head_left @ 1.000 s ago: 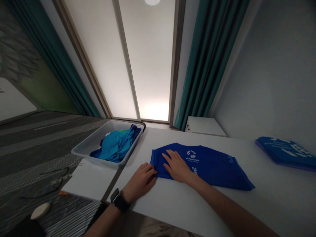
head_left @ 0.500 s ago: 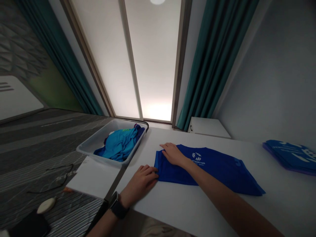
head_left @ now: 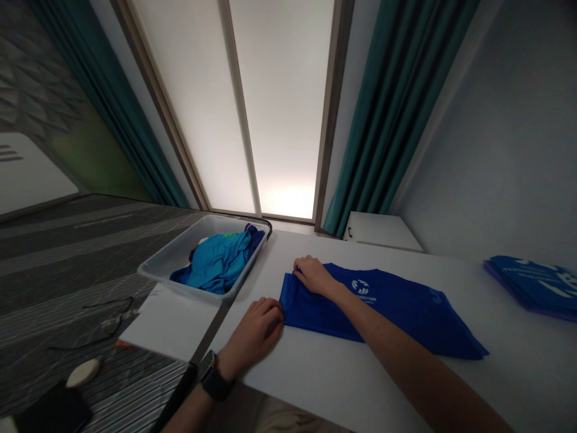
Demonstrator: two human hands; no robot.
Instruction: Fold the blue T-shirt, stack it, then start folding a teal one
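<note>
A folded royal-blue garment [head_left: 396, 307] with a white logo lies flat on the white table [head_left: 342, 373]. My left hand [head_left: 252, 334], with a black watch on the wrist, pinches the garment's near-left corner, fingers curled on the cloth. My right hand [head_left: 313, 275] is closed on the far-left corner of the same garment, knuckles up, my forearm lying across the fabric.
A grey plastic bin [head_left: 180, 267] holding crumpled teal and blue clothes stands left of the garment. A stack of folded blue garments [head_left: 536, 285] lies at the far right. A small white cabinet [head_left: 383, 231] stands behind the table, teal curtains beyond. A bed is at left.
My right hand slid from the flat middle of the garment to its far-left corner and closed on it. My left hand stayed at the near-left corner.
</note>
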